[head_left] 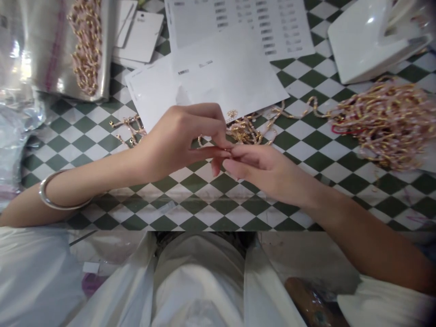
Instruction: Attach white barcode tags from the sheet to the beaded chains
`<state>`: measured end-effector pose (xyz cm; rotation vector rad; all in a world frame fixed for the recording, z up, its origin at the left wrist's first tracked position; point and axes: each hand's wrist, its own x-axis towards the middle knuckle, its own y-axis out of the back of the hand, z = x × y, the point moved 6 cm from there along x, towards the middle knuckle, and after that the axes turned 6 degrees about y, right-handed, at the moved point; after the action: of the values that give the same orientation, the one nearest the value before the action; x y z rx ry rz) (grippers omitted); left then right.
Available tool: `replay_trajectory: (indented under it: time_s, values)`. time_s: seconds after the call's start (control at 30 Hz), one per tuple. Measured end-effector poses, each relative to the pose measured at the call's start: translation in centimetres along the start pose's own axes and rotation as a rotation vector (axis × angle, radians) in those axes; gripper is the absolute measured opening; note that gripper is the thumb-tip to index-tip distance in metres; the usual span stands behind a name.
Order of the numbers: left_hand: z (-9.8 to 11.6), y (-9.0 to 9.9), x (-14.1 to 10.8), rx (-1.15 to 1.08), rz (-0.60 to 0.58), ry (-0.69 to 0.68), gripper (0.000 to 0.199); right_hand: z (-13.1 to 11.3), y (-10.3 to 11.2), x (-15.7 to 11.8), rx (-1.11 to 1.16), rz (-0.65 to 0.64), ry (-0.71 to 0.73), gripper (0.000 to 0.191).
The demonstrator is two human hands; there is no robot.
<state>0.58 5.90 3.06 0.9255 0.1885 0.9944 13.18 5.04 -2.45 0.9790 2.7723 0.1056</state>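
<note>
My left hand [180, 141] and my right hand [265, 175] meet above the green-and-white checkered table top [299, 152], their fingertips pinching something small and thin [226, 152] that is too small to make out. A metal bangle [61, 193] circles my left wrist. Just beyond my fingers lies a loose tangle of gold chain [245, 134], and a strand of it runs right to a large heap of gold and pink chain [384, 122]. Another short gold chain piece [127, 127] lies beyond my left hand.
Printed white sheets [228, 77] and white tags [138, 36] lie at the back. More gold chain sits on a clear plastic bag [85, 45] at the back left. A white plastic object [371, 41] stands at the back right. White clothing [199, 281] fills the bottom.
</note>
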Motion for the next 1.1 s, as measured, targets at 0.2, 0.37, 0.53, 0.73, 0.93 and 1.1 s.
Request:
replay_trajectory:
  time_s: [0.2, 0.37, 0.53, 0.73, 0.93, 1.1]
  values:
    - [0.3, 0.0, -0.1, 0.067, 0.057, -0.062, 0.008, -2.3, 0.6, -0.5, -0.588, 0.256, 0.361, 0.028]
    - [0.0, -0.2, -0.3, 0.162, 0.004, -0.049, 0.005, -2.5, -0.3, -1.1, -1.062, 0.314, 0.586, 0.021]
    - [-0.9, -0.4, 0.1, 0.011, -0.195, 0.110, 0.005, -2.8, -0.8, -1.3, -1.340, 0.302, 0.630, 0.019]
    - [-2.1, -1.3, 0.2, -0.141, -0.331, 0.279, 0.006, -3.6, -1.3, -1.7, -1.781, 0.435, 0.684, 0.018]
    - [-1.6, -1.8, 0.2, -0.080, -0.229, 0.211, 0.010, -3.1, -0.8, -0.6, -1.610, 0.264, 0.367, 0.040]
    - [-1.2, -2.1, 0.0, -0.036, -0.242, 0.179, 0.006, -3.2, -0.3, -0.4, -1.439, 0.291, 0.259, 0.045]
